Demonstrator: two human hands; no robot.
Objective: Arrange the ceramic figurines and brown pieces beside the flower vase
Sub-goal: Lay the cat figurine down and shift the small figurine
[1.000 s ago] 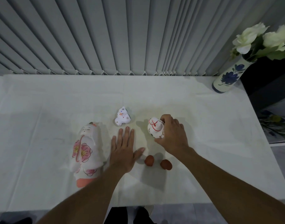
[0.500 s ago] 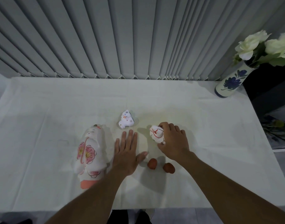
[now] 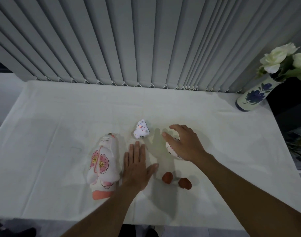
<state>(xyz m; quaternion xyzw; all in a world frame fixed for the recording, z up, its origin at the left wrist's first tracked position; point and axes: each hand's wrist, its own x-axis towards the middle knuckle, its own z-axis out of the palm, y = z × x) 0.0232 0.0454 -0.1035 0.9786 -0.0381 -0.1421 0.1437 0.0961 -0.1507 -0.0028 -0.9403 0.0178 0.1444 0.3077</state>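
A large white doll figurine (image 3: 102,165) with pink flowers lies on its back on the white cloth, left of centre. My left hand (image 3: 136,166) rests flat beside it, fingers apart and holding nothing. A small white figurine (image 3: 141,131) sits just beyond those fingertips. My right hand (image 3: 184,144) hovers palm-down over a round white figurine with red marks (image 3: 170,149), fingers spread and not wrapped around it; most of that figurine is hidden. Two brown pieces (image 3: 167,177) (image 3: 184,183) lie near the front, between my arms. The blue-flowered vase (image 3: 254,96) stands at the far right corner.
The table (image 3: 61,117) wears a creased white cloth and ends at grey vertical blinds (image 3: 129,48) behind. White flowers (image 3: 279,59) lean from the vase. A dark cabinet (image 3: 291,108) stands right of the table, with foliage on the floor below it.
My right hand has let go of the red-marked figurine and spread its fingers over it; the figurine now sits lower under the palm. The left hand stays flat.
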